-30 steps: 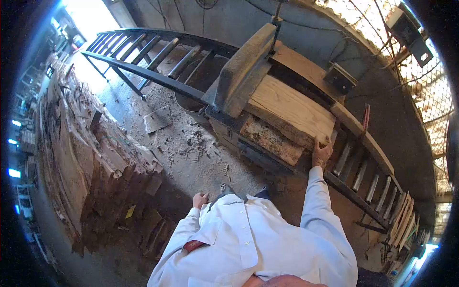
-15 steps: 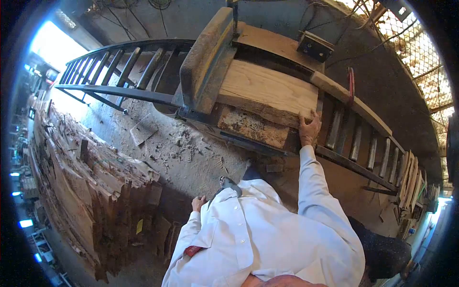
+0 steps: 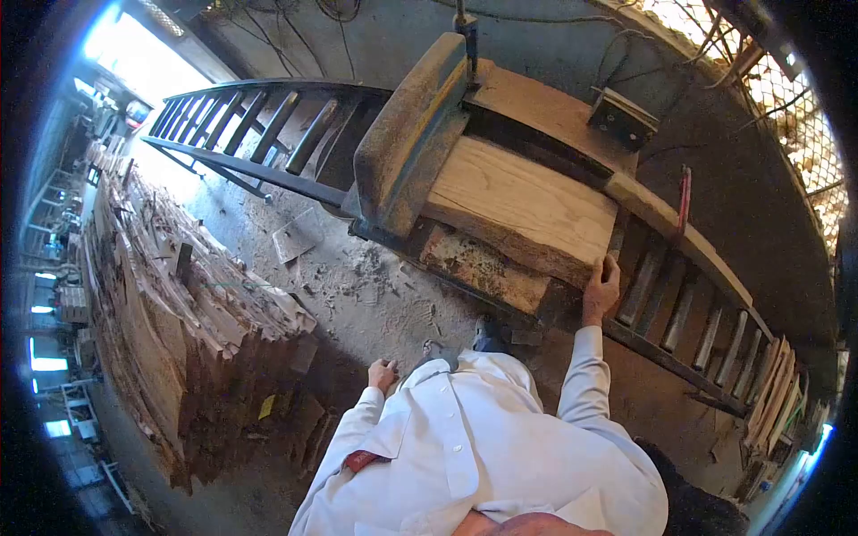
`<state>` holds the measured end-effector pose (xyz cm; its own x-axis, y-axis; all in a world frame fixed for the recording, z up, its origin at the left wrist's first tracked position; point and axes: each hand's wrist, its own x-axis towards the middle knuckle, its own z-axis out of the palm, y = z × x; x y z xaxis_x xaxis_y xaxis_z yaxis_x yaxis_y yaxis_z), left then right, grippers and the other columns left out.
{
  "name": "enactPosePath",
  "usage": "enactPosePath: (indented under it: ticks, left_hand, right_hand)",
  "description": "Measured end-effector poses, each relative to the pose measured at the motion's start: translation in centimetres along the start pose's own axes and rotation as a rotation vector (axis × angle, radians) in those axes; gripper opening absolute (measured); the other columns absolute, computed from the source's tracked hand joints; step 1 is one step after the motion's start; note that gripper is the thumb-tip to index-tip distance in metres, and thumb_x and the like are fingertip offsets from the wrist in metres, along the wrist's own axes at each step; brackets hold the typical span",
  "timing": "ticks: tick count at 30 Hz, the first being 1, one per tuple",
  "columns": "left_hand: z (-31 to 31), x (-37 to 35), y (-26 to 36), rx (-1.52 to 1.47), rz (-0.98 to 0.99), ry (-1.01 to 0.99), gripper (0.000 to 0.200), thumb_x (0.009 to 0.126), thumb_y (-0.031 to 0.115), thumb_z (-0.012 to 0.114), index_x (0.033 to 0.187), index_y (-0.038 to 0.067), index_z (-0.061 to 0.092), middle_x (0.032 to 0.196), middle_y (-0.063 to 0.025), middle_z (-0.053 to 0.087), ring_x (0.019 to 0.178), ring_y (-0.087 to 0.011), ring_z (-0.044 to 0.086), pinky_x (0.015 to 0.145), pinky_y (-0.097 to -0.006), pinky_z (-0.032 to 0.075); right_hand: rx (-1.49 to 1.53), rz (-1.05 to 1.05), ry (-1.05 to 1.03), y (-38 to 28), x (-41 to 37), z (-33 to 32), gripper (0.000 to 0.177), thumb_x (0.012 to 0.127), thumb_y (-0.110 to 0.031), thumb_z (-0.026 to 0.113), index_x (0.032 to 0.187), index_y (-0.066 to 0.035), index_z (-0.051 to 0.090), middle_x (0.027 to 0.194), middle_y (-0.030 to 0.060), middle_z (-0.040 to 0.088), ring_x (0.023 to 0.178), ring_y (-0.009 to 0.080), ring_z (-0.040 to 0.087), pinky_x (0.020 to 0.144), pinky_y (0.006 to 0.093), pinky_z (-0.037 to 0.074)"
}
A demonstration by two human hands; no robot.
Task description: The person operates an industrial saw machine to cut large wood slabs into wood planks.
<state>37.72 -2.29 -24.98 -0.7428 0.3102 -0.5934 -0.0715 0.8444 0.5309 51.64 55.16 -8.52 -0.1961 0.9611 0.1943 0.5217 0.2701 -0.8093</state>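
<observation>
A pale wooden board [image 3: 527,201] with a rough bark edge lies flat on the saw table [image 3: 487,268], its far-left end beside the dusty machine guard [image 3: 411,125]. My right hand [image 3: 601,290] is at the board's near right corner, its fingers drawn together against the end. The palm side is turned away from view. My left hand [image 3: 382,375] hangs low at my side, its fingers loosely bent and a little apart, with nothing seen in it.
Roller conveyors [image 3: 259,134] extend on both sides of the machine. A long wooden strip [image 3: 679,228] runs along the right one, by a red clamp [image 3: 685,201]. Stacked rough planks [image 3: 197,330] stand at left. Sawdust and scraps cover the floor [image 3: 357,277].
The view has shifted and turned slightly. My right hand's fingers, spread over the board's end before, are now closer together at its corner. My left hand remains low at my side.
</observation>
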Motion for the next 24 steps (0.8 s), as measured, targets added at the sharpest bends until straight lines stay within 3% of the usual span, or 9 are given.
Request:
enactPosePath:
  ticks: [3,6,9,11,14,17,18,21,24]
  left_hand:
    - [-1.2,-1.1,4.7,-0.257,-0.282,0.031,0.033,0.095,0.026,0.067,0.102,-0.006,0.071,0.088,-0.0146,0.075,0.069,-0.0205,0.073,0.060,-0.0343,0.057]
    - [0.9,0.7,1.1,-0.455,-0.272,0.062,0.032,0.095,0.026,0.067,0.102,-0.005,0.071,0.087,-0.0137,0.075,0.068,-0.0206,0.072,0.061,-0.0340,0.058]
    - [1.9,1.1,-2.0,-0.372,-0.264,0.120,0.034,0.094,0.029,0.068,0.101,-0.005,0.072,0.086,-0.0150,0.075,0.068,-0.0209,0.073,0.063,-0.0336,0.058]
    - [-0.3,-2.1,2.6,-0.248,-0.322,0.111,0.037,0.091,0.035,0.069,0.093,-0.002,0.075,0.089,-0.0160,0.076,0.076,-0.0234,0.075,0.073,-0.0368,0.058]
    - [1.8,-1.9,-4.2,0.140,-0.267,0.101,0.036,0.090,0.036,0.071,0.085,0.000,0.077,0.090,-0.0150,0.077,0.085,-0.0251,0.075,0.082,-0.0389,0.056]
    - [1.1,-3.1,-4.6,0.096,-0.270,0.191,0.034,0.090,0.033,0.072,0.084,0.000,0.076,0.087,-0.0146,0.077,0.077,-0.0237,0.074,0.076,-0.0377,0.057]
    - [-0.4,-4.5,-1.7,-0.128,-0.306,0.216,0.031,0.090,0.030,0.073,0.087,-0.001,0.075,0.083,-0.0134,0.076,0.070,-0.0210,0.073,0.068,-0.0358,0.058]
    - [-1.2,-5.1,0.0,-0.296,-0.294,0.310,0.029,0.093,0.026,0.072,0.094,-0.003,0.073,0.081,-0.0119,0.075,0.066,-0.0183,0.071,0.061,-0.0334,0.057]
    - [-1.0,-5.9,0.9,-0.390,-0.347,0.325,0.030,0.095,0.025,0.068,0.101,-0.005,0.070,0.083,-0.0111,0.075,0.068,-0.0183,0.072,0.059,-0.0331,0.058]
  right_hand:
    - [0.033,0.069,-0.050,-0.5,1.1,-0.5,0.054,0.097,-0.042,0.066,0.130,0.000,0.065,0.129,0.0165,0.066,0.118,0.0320,0.063,0.102,0.0419,0.047]
    - [-0.090,0.030,-0.041,0.5,2.4,0.9,0.049,0.096,-0.038,0.067,0.126,0.001,0.068,0.125,0.0165,0.068,0.116,0.0305,0.064,0.099,0.0406,0.048]
    - [-0.018,-0.008,-0.126,-1.2,1.7,1.5,0.047,0.095,-0.037,0.069,0.120,0.003,0.071,0.120,0.0167,0.070,0.112,0.0287,0.065,0.097,0.0388,0.050]
    - [0.124,0.025,-0.247,-0.3,-0.2,4.7,0.049,0.094,-0.040,0.070,0.116,0.004,0.072,0.120,0.0180,0.069,0.111,0.0285,0.066,0.097,0.0375,0.049]
    - [0.139,0.006,-0.402,-8.5,-4.1,7.8,0.053,0.092,-0.039,0.072,0.121,0.006,0.068,0.117,0.0190,0.069,0.106,0.0275,0.067,0.095,0.0380,0.050]
    - [0.037,0.016,-0.437,-10.7,-4.3,10.9,0.064,0.091,-0.043,0.073,0.127,0.008,0.060,0.117,0.0191,0.068,0.103,0.0275,0.067,0.093,0.0392,0.051]
    - [-0.018,0.012,-0.440,-11.0,-4.0,11.8,0.068,0.091,-0.044,0.073,0.130,0.009,0.057,0.117,0.0190,0.067,0.102,0.0277,0.067,0.092,0.0396,0.052]
    - [0.359,0.313,-0.687,-10.3,-4.0,15.5,0.071,0.091,-0.048,0.072,0.129,0.009,0.055,0.115,0.0176,0.065,0.103,0.0261,0.066,0.089,0.0420,0.053]
    - [0.339,0.317,-0.746,-9.9,-4.6,19.2,0.067,0.090,-0.043,0.074,0.128,0.007,0.054,0.111,0.0150,0.063,0.103,0.0225,0.064,0.085,0.0424,0.053]
